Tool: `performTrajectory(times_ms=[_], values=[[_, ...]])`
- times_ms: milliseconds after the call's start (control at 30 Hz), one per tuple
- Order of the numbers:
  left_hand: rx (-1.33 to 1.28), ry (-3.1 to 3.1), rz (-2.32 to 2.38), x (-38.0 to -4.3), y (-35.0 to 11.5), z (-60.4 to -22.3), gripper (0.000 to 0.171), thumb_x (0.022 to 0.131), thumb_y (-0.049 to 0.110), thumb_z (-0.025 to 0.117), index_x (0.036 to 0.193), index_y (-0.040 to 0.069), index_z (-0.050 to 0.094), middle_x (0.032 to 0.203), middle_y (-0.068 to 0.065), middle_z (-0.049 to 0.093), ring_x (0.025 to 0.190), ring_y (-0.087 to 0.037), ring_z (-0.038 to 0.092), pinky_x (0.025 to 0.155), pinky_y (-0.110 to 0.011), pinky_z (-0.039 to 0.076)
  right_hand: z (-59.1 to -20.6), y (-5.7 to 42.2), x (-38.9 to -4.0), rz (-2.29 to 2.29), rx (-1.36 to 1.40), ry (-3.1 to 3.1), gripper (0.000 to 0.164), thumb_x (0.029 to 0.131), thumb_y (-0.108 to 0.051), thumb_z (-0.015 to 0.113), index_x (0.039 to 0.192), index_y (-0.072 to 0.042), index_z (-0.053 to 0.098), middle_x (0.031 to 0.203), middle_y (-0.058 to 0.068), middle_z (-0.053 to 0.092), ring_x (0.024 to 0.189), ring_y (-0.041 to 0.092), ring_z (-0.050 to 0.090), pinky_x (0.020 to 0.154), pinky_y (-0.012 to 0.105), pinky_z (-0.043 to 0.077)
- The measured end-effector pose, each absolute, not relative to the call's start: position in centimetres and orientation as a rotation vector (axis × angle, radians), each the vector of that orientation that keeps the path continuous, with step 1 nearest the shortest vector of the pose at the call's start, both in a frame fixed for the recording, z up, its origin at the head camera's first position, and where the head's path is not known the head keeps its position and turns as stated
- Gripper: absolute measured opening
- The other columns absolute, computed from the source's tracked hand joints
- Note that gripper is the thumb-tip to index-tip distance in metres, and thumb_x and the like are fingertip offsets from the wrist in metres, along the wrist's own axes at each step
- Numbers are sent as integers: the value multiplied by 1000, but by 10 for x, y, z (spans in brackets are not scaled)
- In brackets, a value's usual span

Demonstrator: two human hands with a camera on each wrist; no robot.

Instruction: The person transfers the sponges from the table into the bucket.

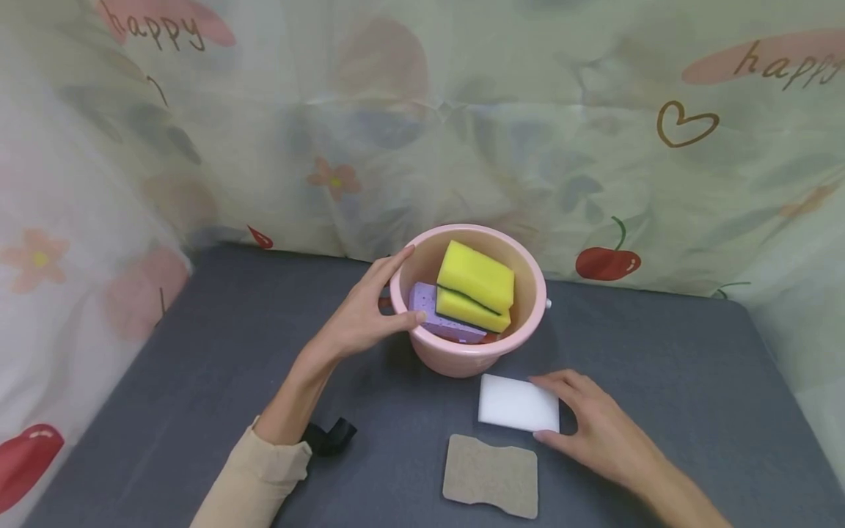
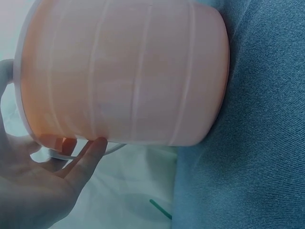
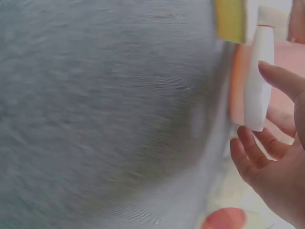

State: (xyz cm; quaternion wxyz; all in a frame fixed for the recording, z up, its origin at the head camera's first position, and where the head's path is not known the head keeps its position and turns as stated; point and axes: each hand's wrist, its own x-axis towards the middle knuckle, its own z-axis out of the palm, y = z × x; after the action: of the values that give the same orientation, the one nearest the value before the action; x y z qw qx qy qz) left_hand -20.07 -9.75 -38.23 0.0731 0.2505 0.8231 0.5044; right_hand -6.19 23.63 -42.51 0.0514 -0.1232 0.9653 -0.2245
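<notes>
A pink bucket [image 1: 455, 359] stands on the dark cloth and holds two yellow sponges [image 1: 477, 279] with dark undersides, stacked above a purple sponge [image 1: 439, 315]. My left hand [image 1: 359, 315] grips the bucket's left rim, thumb over the edge. In the left wrist view, its fingers [image 2: 86, 162] lie along the bucket's outer wall. In front of the bucket, my right hand [image 1: 597, 422] pinches a white sponge block [image 1: 518, 403] at its right end, between thumb and fingers. The right wrist view shows this white block [image 3: 259, 81] edge-on.
A grey-brown, wavy-edged pad [image 1: 490, 477] lies on the cloth nearer to me. A black strap-like object [image 1: 330, 438] is beside my left wrist. A patterned curtain [image 1: 422, 132] hangs behind the dark surface [image 1: 660, 352]. Something reddish lies under the purple sponge.
</notes>
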Motion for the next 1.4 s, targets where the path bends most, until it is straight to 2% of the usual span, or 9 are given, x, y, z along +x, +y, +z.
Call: performTrajectory(times_ms=[267,500,600,733,833,1133,1267,1333,1400], values=[[740,2470,1514,-201,-97,-381,92,84,33,77,159,32,23,152,-3,33,132,-21,40,103,-47,45,-399,235,-56,-686,-482,2988,68,69,-27,92,131,-18,64,123,-1,58,108,20,55,89,48,52],[759,2474,1524,-200,-97,-382,92,83,32,77,159,30,24,152,-4,33,131,-22,41,102,-49,46,-386,231,-49,-695,-612,3034,70,67,-30,93,130,-25,63,122,-10,56,107,11,54,86,42,54],[754,2471,1524,-200,-97,-382,92,83,33,77,158,31,24,152,-3,33,131,-22,41,102,-49,46,-378,229,-46,-752,-713,3050,71,67,-30,93,131,-28,62,122,-14,55,105,6,54,85,33,53],[751,2471,1526,-201,-97,-382,92,83,33,77,158,32,24,152,-3,33,132,-21,41,101,-48,46,-364,226,-45,-860,-814,3048,73,67,-25,92,133,-28,60,123,-15,54,105,6,54,85,17,47],[760,2468,1533,-201,-97,-382,92,83,32,77,158,31,24,153,-3,33,132,-21,41,101,-48,46,-353,224,-45,-897,-809,3050,75,67,-23,93,134,-29,59,124,-14,54,106,6,53,86,11,43],[743,2469,1495,-201,-98,-381,92,84,32,76,159,31,22,152,-4,32,131,-22,41,102,-48,45,-335,225,-58,-916,-896,3103,79,64,-19,94,135,-23,59,126,-11,55,108,5,53,87,9,43],[743,2468,1490,-201,-98,-381,92,84,32,76,159,31,22,152,-4,32,130,-22,41,102,-47,45,-328,225,-68,-941,-959,3111,72,72,-31,90,136,-20,59,126,-7,55,108,9,53,89,8,42],[741,2467,1491,-201,-98,-381,92,84,33,76,159,32,22,152,-3,32,130,-22,41,102,-47,46,-325,225,-74,-938,-994,3118,67,78,-43,83,136,-20,59,127,-6,55,111,10,52,90,8,41],[743,2461,1497,-201,-98,-381,92,84,33,76,158,32,22,152,-3,32,130,-22,41,102,-47,46,-321,224,-79,-933,-1008,3134,68,76,-40,86,136,-19,60,127,-5,56,112,12,52,90,8,40]])
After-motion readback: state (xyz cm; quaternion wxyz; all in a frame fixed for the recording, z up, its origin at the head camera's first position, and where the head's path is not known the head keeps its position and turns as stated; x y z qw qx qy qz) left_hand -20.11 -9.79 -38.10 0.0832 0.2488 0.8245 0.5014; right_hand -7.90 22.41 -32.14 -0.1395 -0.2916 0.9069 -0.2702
